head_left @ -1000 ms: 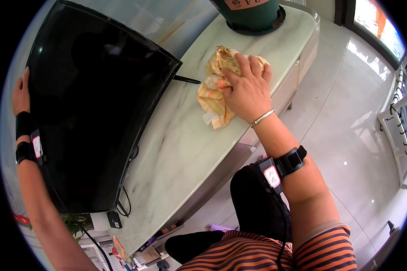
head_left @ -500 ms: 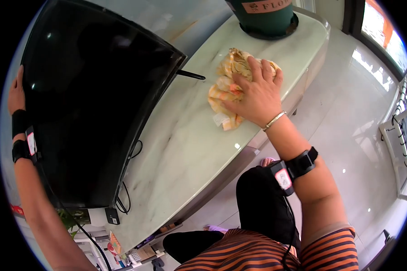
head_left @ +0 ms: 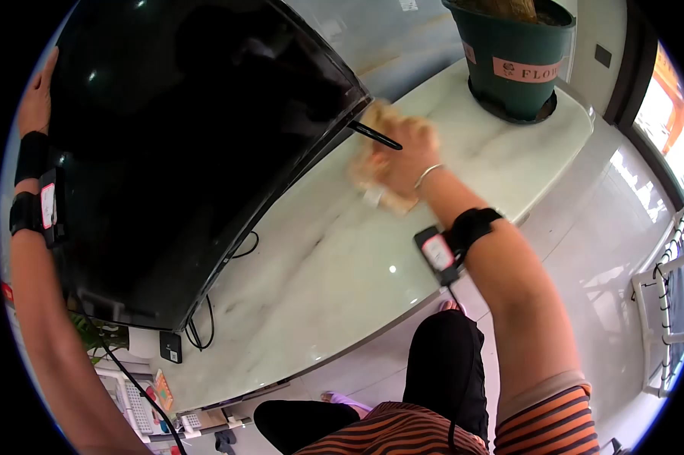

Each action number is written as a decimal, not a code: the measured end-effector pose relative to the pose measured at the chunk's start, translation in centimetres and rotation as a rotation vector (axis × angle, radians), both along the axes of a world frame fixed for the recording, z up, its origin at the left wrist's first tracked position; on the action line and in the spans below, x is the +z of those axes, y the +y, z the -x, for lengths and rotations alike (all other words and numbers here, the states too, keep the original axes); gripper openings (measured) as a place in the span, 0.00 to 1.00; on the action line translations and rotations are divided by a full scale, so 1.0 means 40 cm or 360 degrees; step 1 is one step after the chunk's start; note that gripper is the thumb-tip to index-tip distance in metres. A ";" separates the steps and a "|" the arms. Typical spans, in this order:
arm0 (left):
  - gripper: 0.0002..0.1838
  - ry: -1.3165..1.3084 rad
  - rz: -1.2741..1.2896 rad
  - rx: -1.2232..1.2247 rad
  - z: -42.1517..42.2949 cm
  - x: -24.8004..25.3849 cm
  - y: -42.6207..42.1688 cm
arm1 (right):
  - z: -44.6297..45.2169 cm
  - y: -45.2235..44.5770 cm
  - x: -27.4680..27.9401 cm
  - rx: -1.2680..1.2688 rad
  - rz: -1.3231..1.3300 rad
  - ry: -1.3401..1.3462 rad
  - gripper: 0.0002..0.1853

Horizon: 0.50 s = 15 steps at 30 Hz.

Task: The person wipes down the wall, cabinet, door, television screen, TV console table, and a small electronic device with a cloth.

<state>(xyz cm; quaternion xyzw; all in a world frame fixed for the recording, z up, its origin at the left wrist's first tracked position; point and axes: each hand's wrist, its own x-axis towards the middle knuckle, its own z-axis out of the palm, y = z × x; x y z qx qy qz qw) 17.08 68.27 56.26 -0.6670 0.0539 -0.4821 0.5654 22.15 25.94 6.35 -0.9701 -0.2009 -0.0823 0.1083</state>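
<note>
My right hand (head_left: 414,163) presses a crumpled yellow-and-white cloth (head_left: 374,171) onto the pale marble-patterned cabinet top (head_left: 304,250). Hand and cloth are blurred, and the fingers are curled over the cloth. The thin black foot (head_left: 376,135) of a large television (head_left: 190,167) crosses in front of this hand. At the television's far left edge, my left hand (head_left: 37,102) grips the side of the frame. Part of its fingers is hidden behind that edge. The television is tilted in view, its dark screen facing me.
A green flower pot (head_left: 512,68) on a saucer stands at the cabinet's far right end. Black cables (head_left: 201,334) and a small black box (head_left: 171,347) lie by the television's lower edge. A white rack (head_left: 664,303) stands on the tiled floor at right.
My right hand has moved left with the cloth, inward behind the television's foot. The view has shifted, so the pot appears lower and further right. My left hand still holds the television's edge.
</note>
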 end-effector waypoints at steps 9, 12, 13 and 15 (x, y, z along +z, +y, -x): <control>0.41 0.0162 0.0246 -0.0051 0.016 -0.037 -0.040 | 0.209 0.152 -0.050 0.1462 -0.0566 0.0128 0.14; 0.36 0.0266 0.0285 -0.0190 0.003 -0.025 -0.031 | 0.110 0.050 -0.014 0.0691 -0.0304 0.0060 0.13; 0.32 0.0402 0.0144 -0.0404 0.000 -0.016 -0.023 | 0.077 0.041 -0.017 0.0322 0.0151 0.0014 0.14; 0.17 0.0407 0.0387 -0.0648 0.026 -0.043 -0.098 | 0.004 0.057 -0.020 -0.0094 0.0054 0.0000 0.24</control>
